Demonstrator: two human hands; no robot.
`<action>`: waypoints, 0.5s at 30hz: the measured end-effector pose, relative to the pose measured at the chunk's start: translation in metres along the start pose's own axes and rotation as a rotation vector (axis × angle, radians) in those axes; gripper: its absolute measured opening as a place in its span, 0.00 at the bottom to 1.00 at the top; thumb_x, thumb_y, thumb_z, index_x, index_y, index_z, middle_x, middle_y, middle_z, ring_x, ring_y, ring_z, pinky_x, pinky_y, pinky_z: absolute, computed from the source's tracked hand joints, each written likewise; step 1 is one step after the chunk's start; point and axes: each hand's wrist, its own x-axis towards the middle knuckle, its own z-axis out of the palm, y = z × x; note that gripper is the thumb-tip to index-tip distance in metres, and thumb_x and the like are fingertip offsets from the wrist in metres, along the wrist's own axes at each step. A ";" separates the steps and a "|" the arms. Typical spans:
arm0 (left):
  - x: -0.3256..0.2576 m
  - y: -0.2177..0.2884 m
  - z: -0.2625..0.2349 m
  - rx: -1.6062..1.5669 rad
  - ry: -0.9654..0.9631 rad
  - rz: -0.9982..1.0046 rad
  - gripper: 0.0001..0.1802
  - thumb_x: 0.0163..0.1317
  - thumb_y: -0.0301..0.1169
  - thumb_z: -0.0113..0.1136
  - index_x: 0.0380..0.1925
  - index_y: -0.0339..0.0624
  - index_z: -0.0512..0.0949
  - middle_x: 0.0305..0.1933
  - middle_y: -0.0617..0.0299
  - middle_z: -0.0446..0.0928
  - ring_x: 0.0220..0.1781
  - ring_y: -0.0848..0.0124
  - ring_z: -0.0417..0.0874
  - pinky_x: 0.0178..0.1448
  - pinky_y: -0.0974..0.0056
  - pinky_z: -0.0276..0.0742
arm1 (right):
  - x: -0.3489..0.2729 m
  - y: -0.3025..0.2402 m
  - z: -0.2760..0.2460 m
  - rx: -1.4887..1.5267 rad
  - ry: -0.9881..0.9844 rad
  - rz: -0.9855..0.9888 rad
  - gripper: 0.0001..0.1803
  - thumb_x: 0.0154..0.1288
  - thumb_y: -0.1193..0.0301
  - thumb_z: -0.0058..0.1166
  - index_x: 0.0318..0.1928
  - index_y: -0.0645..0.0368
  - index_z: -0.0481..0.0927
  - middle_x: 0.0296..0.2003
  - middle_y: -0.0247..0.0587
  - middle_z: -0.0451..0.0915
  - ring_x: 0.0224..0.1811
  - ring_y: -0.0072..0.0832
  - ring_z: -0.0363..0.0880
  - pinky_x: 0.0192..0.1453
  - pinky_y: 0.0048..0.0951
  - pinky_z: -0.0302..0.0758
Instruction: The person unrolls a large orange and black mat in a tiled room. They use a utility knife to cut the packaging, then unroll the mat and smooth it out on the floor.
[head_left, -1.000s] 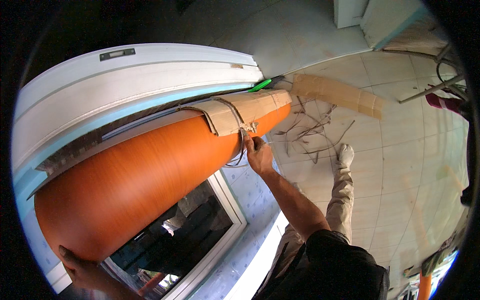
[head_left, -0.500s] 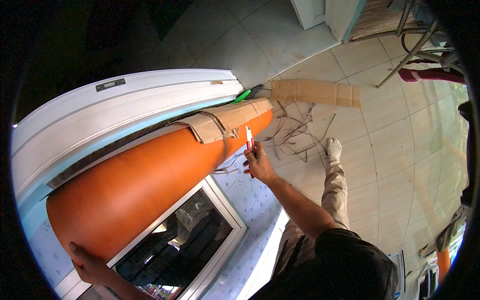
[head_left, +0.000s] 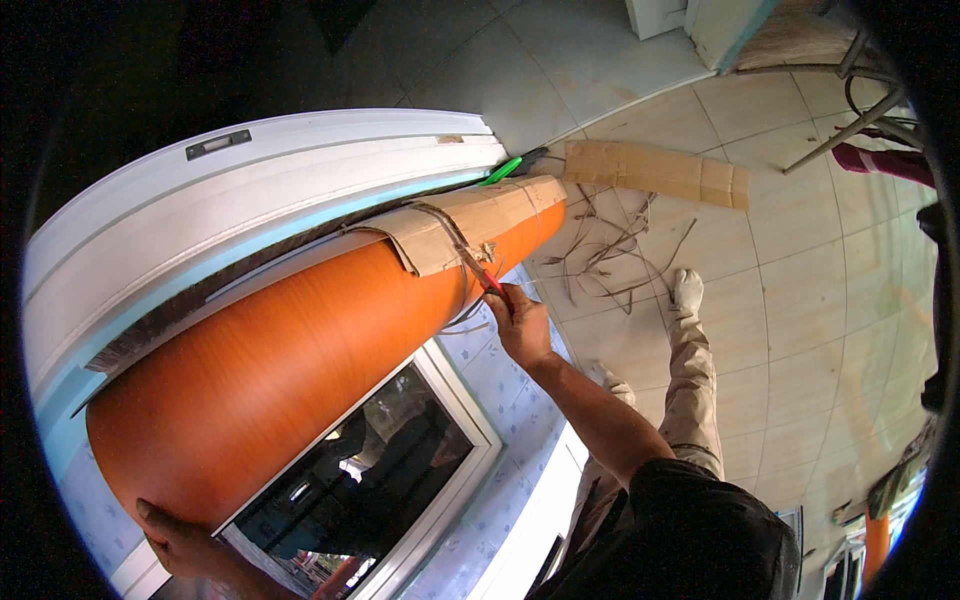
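A long roll of orange wood-grain sheet runs from lower left up toward the middle. Brown cardboard wraps its far part, held by a thin dark strap. My right hand grips a red utility knife, its blade up against the strap at the cardboard's torn edge. At the roll's near end, my left hand holds the rim, thumb on the orange surface; its other fingers are partly hidden.
Loose cut straps lie tangled on the tiled floor beside a flat cardboard strip. A white frame borders the roll's far side, with a green object at its end. A window sits below the roll. Metal legs stand at upper right.
My right hand has brought the knife left onto the strap and cardboard; before, the blade was apart from them. My left hand stays at the roll's near end. The view has shifted slightly.
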 end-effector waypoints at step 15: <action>0.012 -0.011 -0.001 0.138 0.044 -0.075 0.32 0.63 0.52 0.66 0.50 0.29 0.83 0.50 0.44 0.83 0.45 0.59 0.86 0.50 0.62 0.83 | -0.001 -0.039 0.029 -0.239 0.002 0.071 0.21 0.74 0.61 0.49 0.62 0.56 0.76 0.38 0.60 0.82 0.38 0.57 0.82 0.41 0.52 0.78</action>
